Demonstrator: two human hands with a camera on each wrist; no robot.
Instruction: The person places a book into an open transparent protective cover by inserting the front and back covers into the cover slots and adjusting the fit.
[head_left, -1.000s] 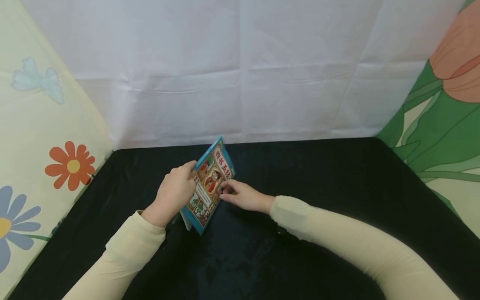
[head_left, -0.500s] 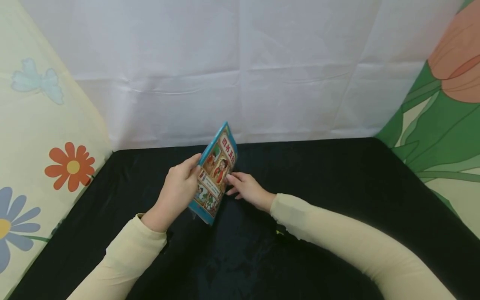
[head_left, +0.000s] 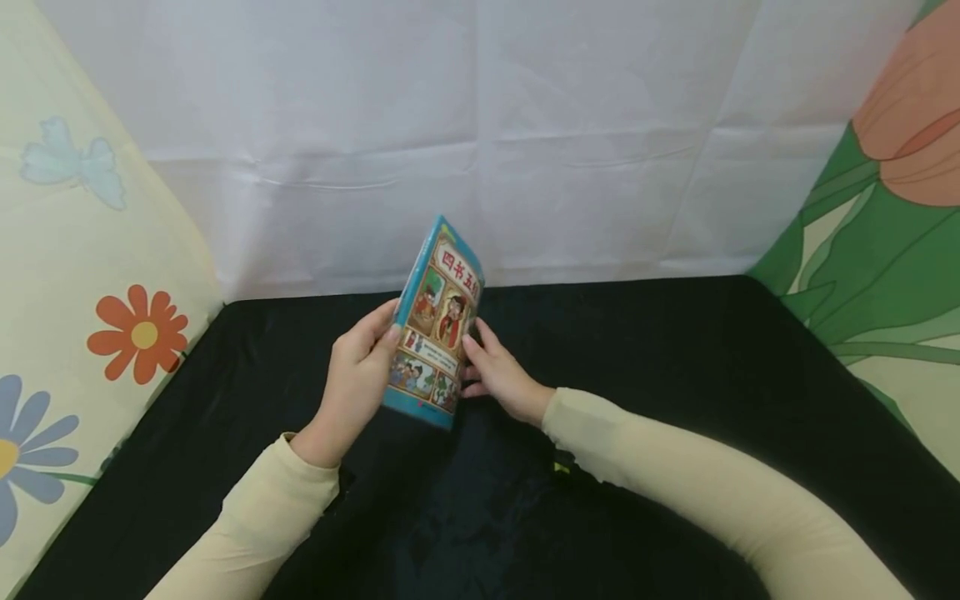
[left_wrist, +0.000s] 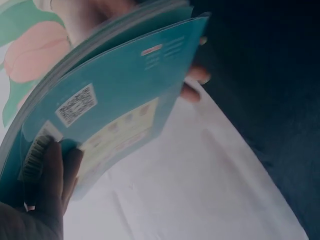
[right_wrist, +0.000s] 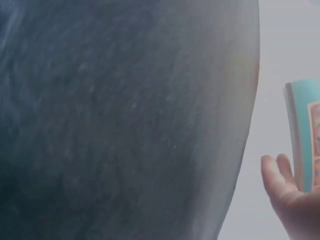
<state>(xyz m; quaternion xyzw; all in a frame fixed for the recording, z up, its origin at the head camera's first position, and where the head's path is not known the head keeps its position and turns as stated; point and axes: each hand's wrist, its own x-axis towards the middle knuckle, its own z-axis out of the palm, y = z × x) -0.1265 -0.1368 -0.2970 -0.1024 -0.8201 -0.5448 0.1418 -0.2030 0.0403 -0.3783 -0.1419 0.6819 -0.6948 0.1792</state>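
Note:
A thin blue-bordered comic-style book (head_left: 431,342) stands tilted above the black cloth, its illustrated front cover facing the head camera. My left hand (head_left: 356,375) grips its left edge, thumb on the front cover and fingers behind. At the opposite edge, my right hand (head_left: 506,375) holds the book with its thumb against the front and its other fingers partly hidden behind. The left wrist view shows the teal back cover (left_wrist: 120,75) with a QR code, and left-hand fingers (left_wrist: 62,170) lying across the barcode. In the right wrist view the book (right_wrist: 303,125) appears only partly, beside fingers (right_wrist: 274,175).
Black cloth (head_left: 637,358) covers the table. A white sheet (head_left: 480,150) hangs behind it, with flower-printed panels at the left (head_left: 142,333) and right (head_left: 885,267). A small yellow-green spot (head_left: 561,467) shows beneath the right sleeve.
The book has risen and turned to show more of its front cover. My left thumb has come onto the cover, and my right hand has moved up along the right edge, taking hold there.

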